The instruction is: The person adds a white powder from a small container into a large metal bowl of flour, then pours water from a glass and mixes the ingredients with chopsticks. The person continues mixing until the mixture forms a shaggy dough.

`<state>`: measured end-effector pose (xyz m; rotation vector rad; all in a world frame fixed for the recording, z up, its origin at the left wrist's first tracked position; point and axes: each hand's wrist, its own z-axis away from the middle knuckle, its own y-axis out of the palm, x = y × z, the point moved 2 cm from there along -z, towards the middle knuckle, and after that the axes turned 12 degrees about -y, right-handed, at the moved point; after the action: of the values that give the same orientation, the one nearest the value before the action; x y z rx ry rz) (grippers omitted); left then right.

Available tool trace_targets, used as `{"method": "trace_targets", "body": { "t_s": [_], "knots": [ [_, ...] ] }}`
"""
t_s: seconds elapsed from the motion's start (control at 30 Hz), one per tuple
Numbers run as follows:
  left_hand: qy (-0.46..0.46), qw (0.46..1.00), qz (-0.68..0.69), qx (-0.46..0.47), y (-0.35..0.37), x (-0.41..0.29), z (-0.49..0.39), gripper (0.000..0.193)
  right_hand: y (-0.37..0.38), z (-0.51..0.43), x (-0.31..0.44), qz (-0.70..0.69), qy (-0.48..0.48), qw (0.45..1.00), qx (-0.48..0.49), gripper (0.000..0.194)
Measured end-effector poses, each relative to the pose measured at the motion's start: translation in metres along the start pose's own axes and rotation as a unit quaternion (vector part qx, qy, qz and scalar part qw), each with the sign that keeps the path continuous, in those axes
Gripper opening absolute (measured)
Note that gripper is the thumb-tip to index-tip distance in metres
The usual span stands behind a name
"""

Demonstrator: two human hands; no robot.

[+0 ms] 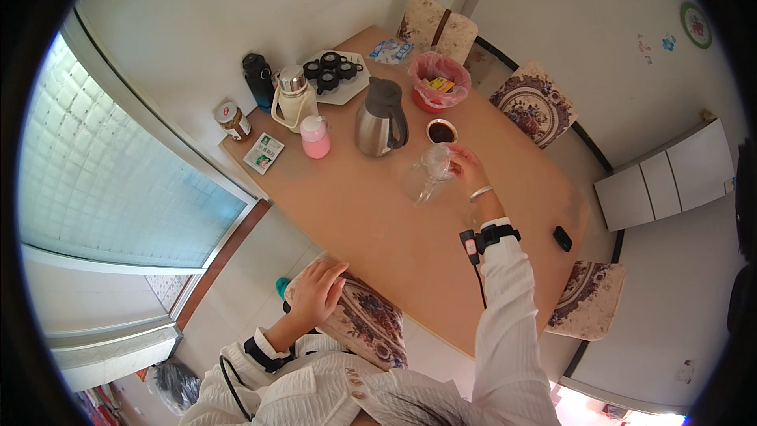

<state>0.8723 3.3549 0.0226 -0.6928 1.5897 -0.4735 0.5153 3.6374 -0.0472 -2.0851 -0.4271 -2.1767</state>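
My right hand (pixel 467 167) has its fingers closed on a clear glass lid or cup (pixel 439 161) at a clear glass teapot (pixel 421 184) on the table; the see-through shapes hide where one ends and the other begins. Just beyond my fingertips stands a small white bowl of dark liquid (pixel 442 131). A steel thermos jug (pixel 378 121) with a grey lid and handle is upright to the left of the bowl. My left hand (pixel 319 293) rests over a flowered chair cushion (pixel 369 319) near the table's edge, fingers slightly bent, holding nothing.
Behind the jug are a pink-lined bin (pixel 434 100), a tray (pixel 352 90) of black cups, and plastic packets (pixel 391 51). At left stand a pink bottle (pixel 316 143), a cream flask (pixel 297 107), a black bottle (pixel 258 80), a jar (pixel 235 124) and a sachet (pixel 264 153). A black object (pixel 562 239) lies right.
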Motion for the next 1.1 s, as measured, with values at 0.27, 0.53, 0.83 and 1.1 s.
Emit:
{"method": "trace_targets", "body": {
  "t_s": [0.27, 0.53, 0.83, 1.1],
  "knots": [
    [0.007, 1.0, 0.004, -0.001, 0.001, -0.001, 0.0, 0.029, 0.015, -0.007, 0.012, 0.516, -0.198, 0.832, -0.047, 0.027],
    [0.009, 1.0, -0.01, 0.005, 0.003, 0.003, 0.0, 0.027, 0.035, 0.013, 0.036, 0.652, -0.294, 0.697, 0.038, 0.02],
    [0.007, 1.0, -0.011, 0.005, 0.003, 0.002, 0.0, 0.026, 0.072, 0.012, 0.064, 0.774, -0.167, 0.588, 0.163, 0.027],
    [0.0, 1.0, 0.002, -0.01, 0.003, 0.006, 0.003, 0.027, 0.046, 0.001, 0.036, 0.665, -0.25, 0.687, 0.149, 0.029]
  ]
}}
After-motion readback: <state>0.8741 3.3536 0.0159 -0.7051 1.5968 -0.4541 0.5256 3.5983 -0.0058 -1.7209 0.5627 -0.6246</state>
